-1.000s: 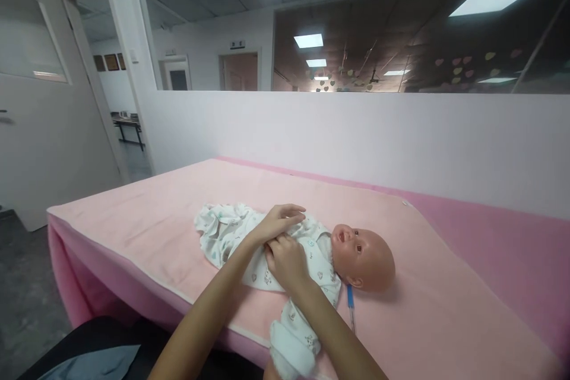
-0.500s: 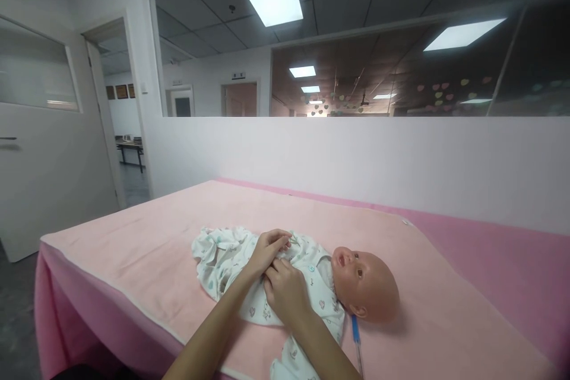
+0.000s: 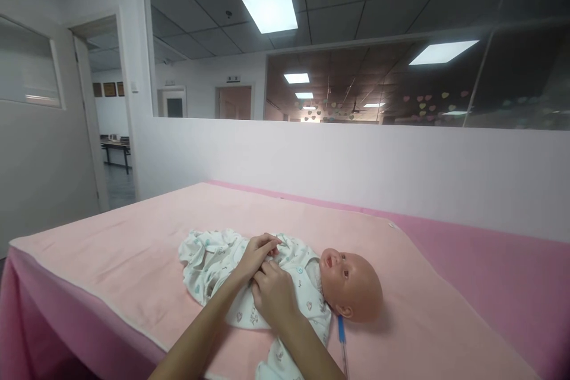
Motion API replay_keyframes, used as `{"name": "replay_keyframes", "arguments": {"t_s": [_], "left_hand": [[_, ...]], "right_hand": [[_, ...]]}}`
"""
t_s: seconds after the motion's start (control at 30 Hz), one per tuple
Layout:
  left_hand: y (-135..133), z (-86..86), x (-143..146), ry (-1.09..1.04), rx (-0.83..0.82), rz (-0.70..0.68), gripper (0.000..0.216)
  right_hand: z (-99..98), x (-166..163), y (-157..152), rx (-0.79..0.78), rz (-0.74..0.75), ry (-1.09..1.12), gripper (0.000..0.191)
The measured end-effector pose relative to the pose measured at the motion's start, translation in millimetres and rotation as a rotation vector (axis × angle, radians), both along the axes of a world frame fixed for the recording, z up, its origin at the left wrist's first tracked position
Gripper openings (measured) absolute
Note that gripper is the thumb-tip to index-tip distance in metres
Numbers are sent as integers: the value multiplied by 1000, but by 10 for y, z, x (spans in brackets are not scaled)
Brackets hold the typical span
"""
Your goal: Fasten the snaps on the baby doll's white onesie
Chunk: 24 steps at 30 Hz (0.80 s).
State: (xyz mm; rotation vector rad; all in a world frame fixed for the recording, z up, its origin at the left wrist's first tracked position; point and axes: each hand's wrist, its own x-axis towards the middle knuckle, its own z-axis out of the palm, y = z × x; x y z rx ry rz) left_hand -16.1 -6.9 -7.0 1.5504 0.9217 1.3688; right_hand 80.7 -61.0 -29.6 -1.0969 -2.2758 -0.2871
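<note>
A baby doll (image 3: pixel 360 285) lies on its back with its head to the right, dressed in a white patterned baby outfit (image 3: pixel 307 297). My left hand (image 3: pixel 259 253) rests over the front of the outfit, fingers bent and gripping at the cloth. Just nearer to me, my right hand (image 3: pixel 274 292) has its fingers curled into the same front, touching the left. The bit of cloth pinched between the fingertips is mostly hidden. One sleeve of the outfit hangs toward me, partly under my right forearm.
A thin clear stick with a blue end (image 3: pixel 341 329), like a thermometer, lies beside the doll's head. Under everything is a pale pink blanket (image 3: pixel 146 231) over a darker pink cover (image 3: pixel 499 267). A white wall (image 3: pixel 356 166) with a window stands behind; an open door (image 3: pixel 40 148) is at left.
The camera view has turned slightly, so everything sits a little further left. Both hands stay at the front of the outfit, with only slight finger movement.
</note>
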Motion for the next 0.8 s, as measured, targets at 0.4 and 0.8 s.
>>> {"name": "replay_keyframes", "arguments": {"t_s": [0.4,0.8], "left_hand": [[24,-24,2,-7,-4,5,29],[-4,-44,32,101,48,-3,30]], "right_hand": [[-26,1,9,20,1,-8,14],[166,137,-314,-121,43,125,19]]}}
